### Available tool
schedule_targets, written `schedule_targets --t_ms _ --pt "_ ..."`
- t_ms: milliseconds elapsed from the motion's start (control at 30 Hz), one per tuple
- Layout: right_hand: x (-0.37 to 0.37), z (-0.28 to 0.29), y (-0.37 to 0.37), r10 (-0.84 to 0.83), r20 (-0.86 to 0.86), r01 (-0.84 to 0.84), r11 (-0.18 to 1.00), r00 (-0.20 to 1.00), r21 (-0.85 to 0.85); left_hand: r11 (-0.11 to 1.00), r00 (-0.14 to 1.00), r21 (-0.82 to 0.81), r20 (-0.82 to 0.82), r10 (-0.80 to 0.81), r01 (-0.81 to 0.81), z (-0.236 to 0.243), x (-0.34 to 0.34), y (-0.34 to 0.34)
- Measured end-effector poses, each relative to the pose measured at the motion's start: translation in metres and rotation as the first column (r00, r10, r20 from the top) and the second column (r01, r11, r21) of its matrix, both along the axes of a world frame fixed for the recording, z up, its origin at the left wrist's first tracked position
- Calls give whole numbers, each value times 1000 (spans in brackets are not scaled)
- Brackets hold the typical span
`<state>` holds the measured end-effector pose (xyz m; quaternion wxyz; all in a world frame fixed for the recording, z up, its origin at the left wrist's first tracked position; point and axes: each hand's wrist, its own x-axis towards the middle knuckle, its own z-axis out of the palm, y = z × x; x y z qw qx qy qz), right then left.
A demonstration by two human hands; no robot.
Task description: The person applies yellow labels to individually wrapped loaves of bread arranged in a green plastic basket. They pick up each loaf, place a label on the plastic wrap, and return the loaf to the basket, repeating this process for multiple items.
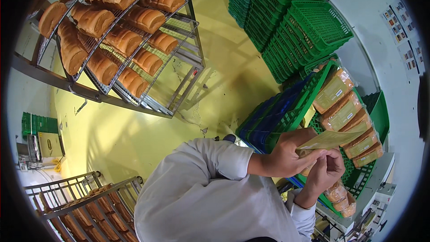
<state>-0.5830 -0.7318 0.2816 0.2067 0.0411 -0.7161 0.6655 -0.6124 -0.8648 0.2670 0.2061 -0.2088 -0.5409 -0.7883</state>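
Both my hands are closed on a pale yellow-green label sheet [331, 140], bent over and sticking out to the right. My left hand [286, 153] grips its near end with curled fingers. My right hand [324, 172] pinches the sheet's lower edge, fingertips touching those of the left. Beyond and partly below the hands stands a green crate [293, 113]. A row of bagged bread loaves [342, 117] with similar yellow-green labels lies in it. Smaller bagged bread [341, 199] sits at the crate's near end. My hands hide part of the crate's inside.
Blue crates [264, 118] stand beneath the green one. Tall stacks of green crates [298, 27] rise at the far right by a white wall [363, 0]. A wheeled wire rack [148, 87] of unwrapped loaves [121, 38] fills the upper left; another rack [85, 201] with bread stands lower left.
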Motion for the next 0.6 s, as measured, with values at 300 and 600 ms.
schedule_targets --t_ms 300,600 --pt "1 -2 -3 -143 -16 142 990 990 -12 995 990 -84 -133 49 -61 1 -4 9" --pt "-19 34 -7 13 130 6 989 991 -150 983 973 -33 -152 172 -179 17 -38 10"
